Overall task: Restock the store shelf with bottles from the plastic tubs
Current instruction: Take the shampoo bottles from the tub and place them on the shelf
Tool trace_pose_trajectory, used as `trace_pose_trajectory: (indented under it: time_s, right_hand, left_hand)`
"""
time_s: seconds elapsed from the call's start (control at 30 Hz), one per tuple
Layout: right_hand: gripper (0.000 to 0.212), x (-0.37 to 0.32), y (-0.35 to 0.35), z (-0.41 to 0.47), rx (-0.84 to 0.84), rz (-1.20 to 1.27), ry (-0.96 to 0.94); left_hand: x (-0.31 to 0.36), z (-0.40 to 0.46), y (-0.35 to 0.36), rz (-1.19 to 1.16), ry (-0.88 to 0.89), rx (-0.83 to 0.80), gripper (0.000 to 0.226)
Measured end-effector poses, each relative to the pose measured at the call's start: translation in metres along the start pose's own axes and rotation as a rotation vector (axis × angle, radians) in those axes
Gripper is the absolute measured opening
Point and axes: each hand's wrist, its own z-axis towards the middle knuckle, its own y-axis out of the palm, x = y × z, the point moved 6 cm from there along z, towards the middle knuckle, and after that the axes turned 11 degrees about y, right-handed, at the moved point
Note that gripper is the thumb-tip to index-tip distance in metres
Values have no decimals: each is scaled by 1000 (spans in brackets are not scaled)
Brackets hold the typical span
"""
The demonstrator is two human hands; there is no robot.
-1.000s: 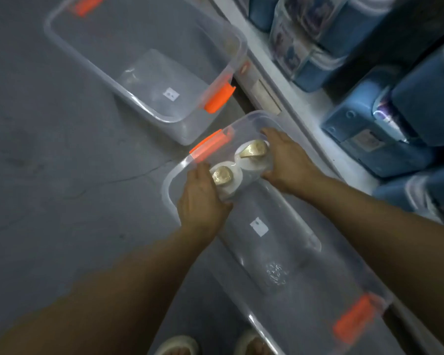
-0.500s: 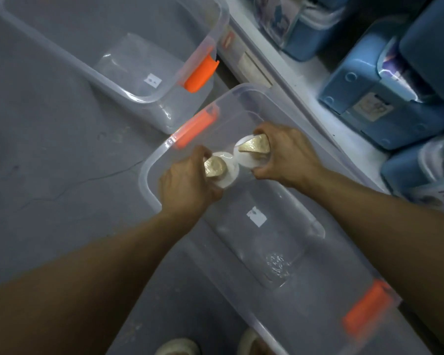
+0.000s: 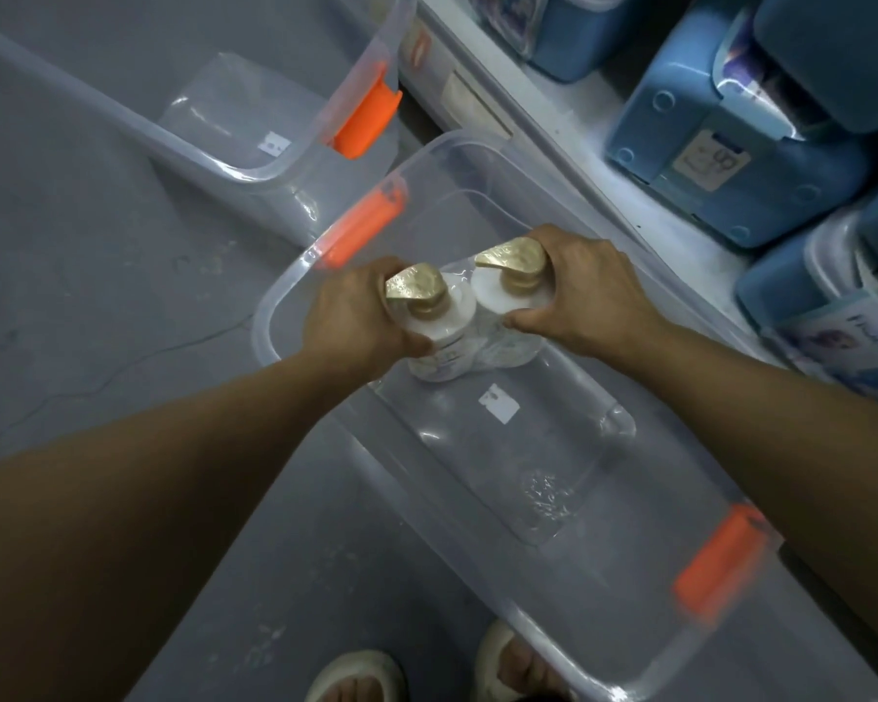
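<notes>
Both pump bottles have risen since a second ago, now held above the near tub's [image 3: 295, 276] floor, so the lift toward the shelf [image 3: 568, 144] looks underway. The left hand [image 3: 356, 316] grips the left bottle [image 3: 439, 321]; the right hand [image 3: 589, 291] grips the right bottle [image 3: 508, 296]. Two bottles, two clear tubs; the far tub [image 3: 254, 172] holds none.

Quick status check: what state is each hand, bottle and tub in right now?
left hand: grips left bottle near its top
right hand: grips right bottle near its top
left bottle: upright, gold pump on, held
right bottle: upright, gold pump on, held, beside the other
near tub: lid off, no other bottles inside
far tub: lid off, empty
</notes>
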Motion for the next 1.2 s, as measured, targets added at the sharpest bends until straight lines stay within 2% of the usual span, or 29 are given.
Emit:
trace_pose_trajectory:
  time_s: [0.2,0.3,0.4,0.47,0.53,0.63,0.73,0.87,0.93,1.0,1.07,1.2]
  right_hand:
    - [75,9,12,-6,-124,178,-15]
    - [81,13,17,-4,-127,344,56]
    - [81,14,22,2,-112,386,101]
    - [76,14,23,4,-107,363,106]
    - [73,14,21,2,-110,355,102]
    - [71,17,18,-5,-156,347,126]
    - [70,26,25,-18,-194,350,204]
    - [72,50,44,-41,-141,613,410]
    - [75,59,58,-48,-183,771,469]
    - [85,66,74,-53,-274,850,506]
    - [95,68,87,-55,-326,805,510]
    - [110,63,93,-50,-302,676,471]
  left_hand:
    - [-5,2,-1,-1,-34,-9,61]
    - [-13,1,1,-143,-98,79,60]
    - [-28,-2,20,-318,-203,80,74]
    - [-27,0,30,-375,-183,48,90]
    - [-29,3,33,-419,-165,16,96]
    - [-30,4,29,-391,-147,-90,81]
    - [-30,-4,37,-448,-208,-217,59]
    - [-22,-6,52,-544,-293,-213,36]
    - [-19,-2,59,-631,-320,-194,37]
    - [-19,-1,68,-712,-377,-210,54]
    - [-22,-1,76,-750,-422,-216,63]
    - [-29,0,81,-731,-379,-157,57]
